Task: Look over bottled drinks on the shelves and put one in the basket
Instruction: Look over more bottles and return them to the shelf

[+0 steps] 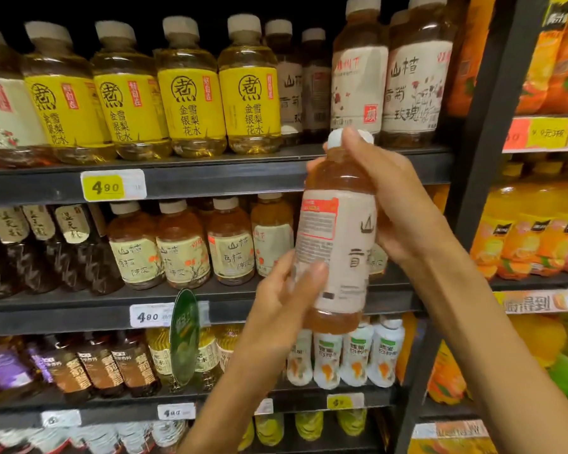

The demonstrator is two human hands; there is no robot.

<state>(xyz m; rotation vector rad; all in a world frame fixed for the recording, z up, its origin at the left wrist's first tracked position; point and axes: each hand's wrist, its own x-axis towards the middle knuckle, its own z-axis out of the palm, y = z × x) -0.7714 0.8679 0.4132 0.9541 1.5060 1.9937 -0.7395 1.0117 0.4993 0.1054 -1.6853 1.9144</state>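
The right hand (397, 204) curls round the shoulder and cap of the amber bottle (338, 237); the left hand (286, 290) pinches its lower label. It is held upright in front of the middle shelf (210, 178). Full, it looks weighty, rigid and smooth-sleeved, so the waist seems safest.

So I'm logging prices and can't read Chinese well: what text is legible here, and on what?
"4.90": yellow price tag, top shelf edge.
"4.90": white price tag, next shelf edge.
"金银花水 雪梨": yellow-label bottles.
"山楂": white-label bottle on the top shelf.
"山": held bottle; its fine print is blurred.
Lower tags: unreadable.
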